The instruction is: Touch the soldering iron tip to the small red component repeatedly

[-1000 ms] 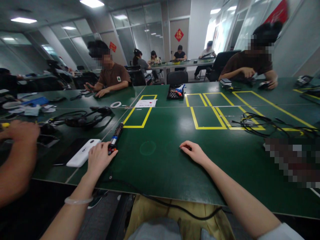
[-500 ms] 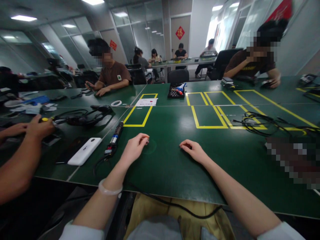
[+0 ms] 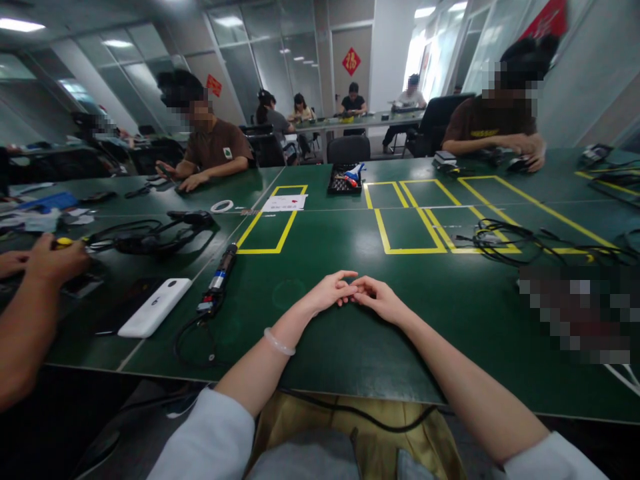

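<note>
Above the green table point(image 3: 340, 353), my left hand point(image 3: 327, 293) and my right hand point(image 3: 381, 299) meet at the fingertips. The left index finger is stretched out, with its other fingers loosely bent. On the right, the fingers are curled in against the left fingertips; whether anything small lies between them is hidden. A pale bangle point(image 3: 279, 343) circles my left wrist. Left of my hands lies a dark, pen-shaped tool point(image 3: 218, 279) with a blue and silver band and a cable. Beyond it rests a white, phone-like slab point(image 3: 156, 308) beside a dark flat one point(image 3: 125, 308).
Yellow tape rectangles point(image 3: 410, 251) mark the table. A black tray point(image 3: 345, 180) with colored tools stands at the back. Black cables point(image 3: 500, 237) are coiled at right. A roll of tape point(image 3: 222, 207) lies back left. A neighbor's hand point(image 3: 55, 263) works at far left; other people sit opposite.
My left hand has moved right until its fingertips touch those of my right hand; before, the two were apart. The view has shifted slightly. The person opposite right has lowered a raised hand.
</note>
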`<control>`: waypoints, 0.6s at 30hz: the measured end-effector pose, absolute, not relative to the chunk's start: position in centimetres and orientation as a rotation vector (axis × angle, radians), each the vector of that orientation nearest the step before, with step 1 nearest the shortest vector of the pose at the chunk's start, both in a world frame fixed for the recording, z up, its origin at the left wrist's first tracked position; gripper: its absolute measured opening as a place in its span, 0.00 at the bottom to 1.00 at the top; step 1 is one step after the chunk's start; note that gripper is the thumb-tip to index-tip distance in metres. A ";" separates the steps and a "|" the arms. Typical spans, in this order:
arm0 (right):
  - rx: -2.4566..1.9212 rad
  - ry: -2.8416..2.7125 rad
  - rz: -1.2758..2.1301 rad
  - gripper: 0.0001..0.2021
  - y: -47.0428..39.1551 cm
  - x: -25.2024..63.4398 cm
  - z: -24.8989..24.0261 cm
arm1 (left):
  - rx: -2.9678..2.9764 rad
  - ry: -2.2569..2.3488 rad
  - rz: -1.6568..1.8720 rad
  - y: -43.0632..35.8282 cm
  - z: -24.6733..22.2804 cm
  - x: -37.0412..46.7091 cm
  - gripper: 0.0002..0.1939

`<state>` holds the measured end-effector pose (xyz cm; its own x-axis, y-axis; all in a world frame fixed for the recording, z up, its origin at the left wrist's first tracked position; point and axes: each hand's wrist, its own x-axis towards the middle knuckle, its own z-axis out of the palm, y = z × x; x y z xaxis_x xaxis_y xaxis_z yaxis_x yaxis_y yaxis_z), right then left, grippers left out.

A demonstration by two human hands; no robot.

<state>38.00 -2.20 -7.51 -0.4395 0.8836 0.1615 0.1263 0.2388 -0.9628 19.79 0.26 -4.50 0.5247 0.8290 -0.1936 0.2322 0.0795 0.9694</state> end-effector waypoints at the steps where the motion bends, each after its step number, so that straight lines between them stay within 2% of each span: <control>1: -0.936 -1.744 1.274 0.13 -2.2 37.9 -7.6 | 1.446 0.974 0.572 0.2 -4.7 19.6 0.32; 6: -0.953 -1.647 1.250 0.14 -2.0 37.9 -8.1 | 1.275 0.968 0.597 0.3 -5.6 19.4 0.23; 18: -0.973 -1.689 1.150 0.13 -1.8 38.0 -8.6 | 1.306 0.970 0.645 0.1 -5.8 19.7 0.21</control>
<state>38.01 -1.76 -8.60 -0.3359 0.9168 0.2161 0.1350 0.2739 -0.9522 19.67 0.11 -5.80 0.4776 0.8504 -0.2210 0.1248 0.1833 0.9751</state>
